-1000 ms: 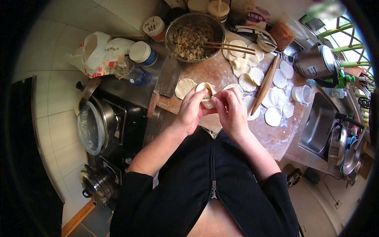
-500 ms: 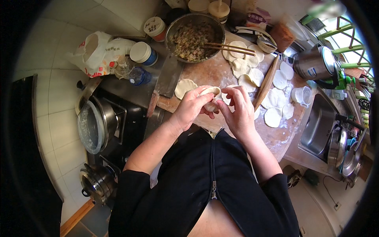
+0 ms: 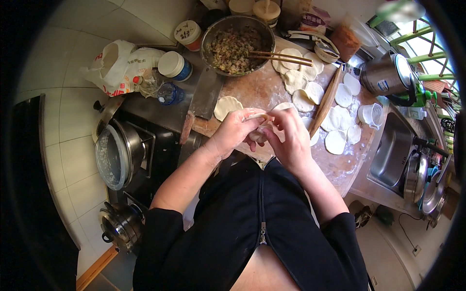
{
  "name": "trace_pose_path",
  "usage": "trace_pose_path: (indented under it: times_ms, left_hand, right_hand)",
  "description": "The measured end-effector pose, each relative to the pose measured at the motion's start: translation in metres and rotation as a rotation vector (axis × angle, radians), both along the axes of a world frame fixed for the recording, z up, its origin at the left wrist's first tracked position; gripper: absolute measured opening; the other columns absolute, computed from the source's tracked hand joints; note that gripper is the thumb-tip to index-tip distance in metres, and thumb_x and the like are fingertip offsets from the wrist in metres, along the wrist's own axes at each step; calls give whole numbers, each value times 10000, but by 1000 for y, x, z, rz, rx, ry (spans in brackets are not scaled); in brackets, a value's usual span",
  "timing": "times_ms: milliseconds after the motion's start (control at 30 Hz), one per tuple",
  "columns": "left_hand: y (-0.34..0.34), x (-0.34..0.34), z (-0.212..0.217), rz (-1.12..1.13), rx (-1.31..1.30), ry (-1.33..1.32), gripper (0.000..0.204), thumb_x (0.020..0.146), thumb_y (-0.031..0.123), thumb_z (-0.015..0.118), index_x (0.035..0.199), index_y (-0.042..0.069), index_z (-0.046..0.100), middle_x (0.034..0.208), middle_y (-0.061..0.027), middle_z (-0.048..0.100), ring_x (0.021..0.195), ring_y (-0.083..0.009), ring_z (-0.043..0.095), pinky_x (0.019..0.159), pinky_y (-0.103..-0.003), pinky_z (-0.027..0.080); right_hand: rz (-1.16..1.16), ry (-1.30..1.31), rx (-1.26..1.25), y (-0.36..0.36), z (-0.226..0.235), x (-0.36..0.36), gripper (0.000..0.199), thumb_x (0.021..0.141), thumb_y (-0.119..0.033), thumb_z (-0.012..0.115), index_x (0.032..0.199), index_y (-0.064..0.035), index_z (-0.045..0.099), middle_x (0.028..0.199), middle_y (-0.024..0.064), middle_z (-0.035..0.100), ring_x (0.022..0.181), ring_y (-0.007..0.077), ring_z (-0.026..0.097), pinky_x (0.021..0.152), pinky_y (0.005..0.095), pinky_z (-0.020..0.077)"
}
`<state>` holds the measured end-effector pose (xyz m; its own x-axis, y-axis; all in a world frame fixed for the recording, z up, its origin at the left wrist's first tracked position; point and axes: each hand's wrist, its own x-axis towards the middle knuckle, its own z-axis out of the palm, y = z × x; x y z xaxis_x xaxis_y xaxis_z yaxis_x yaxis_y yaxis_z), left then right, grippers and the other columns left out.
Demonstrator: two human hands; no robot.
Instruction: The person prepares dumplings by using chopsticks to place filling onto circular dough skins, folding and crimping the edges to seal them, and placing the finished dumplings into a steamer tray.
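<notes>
Between my two hands, over the near edge of the wooden board, is a filled dough wrapper, partly hidden by fingers. My left hand is closed round its left side. On the opposite side my right hand pinches its rim with thumb and fingers. A flat dough round lies just left of my hands. Beyond them stands a metal bowl of chopped filling, with chopsticks resting across its rim. Several more dough wrappers lie around a wooden rolling pin on the right.
A cleaver lies at the board's left edge. Farther left are a stove with a lidded pot and a smaller pot. White-lidded tubs stand behind. On the right are a kettle, a clear cup and a sink.
My right fingers have moved left and closed in on the wrapper's rim, drawing nearer to my left hand. Its opening looks narrower and more covered. The view has shifted slightly.
</notes>
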<state>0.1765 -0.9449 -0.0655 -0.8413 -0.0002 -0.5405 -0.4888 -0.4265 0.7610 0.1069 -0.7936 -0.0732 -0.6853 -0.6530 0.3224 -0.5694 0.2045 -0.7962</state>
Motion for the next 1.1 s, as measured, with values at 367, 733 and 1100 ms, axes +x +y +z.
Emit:
trace_pose_path:
  times_ms: [367,733,1100]
  left_hand:
    - [5,1,-11,139,-130,22,218,904,189,488,1022,38,593,758,-18,597,582,-62,546,450,-182,404]
    - [-11,-1,2,-152,-197,-52,222,884,165,501,1016,57,643,718,38,576,594,-17,511,472,-179,398]
    - [11,6,-14,179,106,66,263,911,213,422,1073,47,546,893,-66,618,750,-145,625,595,-305,536]
  right_hand:
    - [-63,69,51,-4,-17,6,172,746,-68,684,860,-33,561,788,100,507,673,259,537,579,341,450]
    - [1,35,71,0,-3,1,303,697,-137,744,915,-34,559,826,90,520,747,262,559,611,340,468]
    - [-131,73,44,-6,-12,12,164,746,-87,701,825,-36,566,728,81,520,616,213,561,531,308,450]
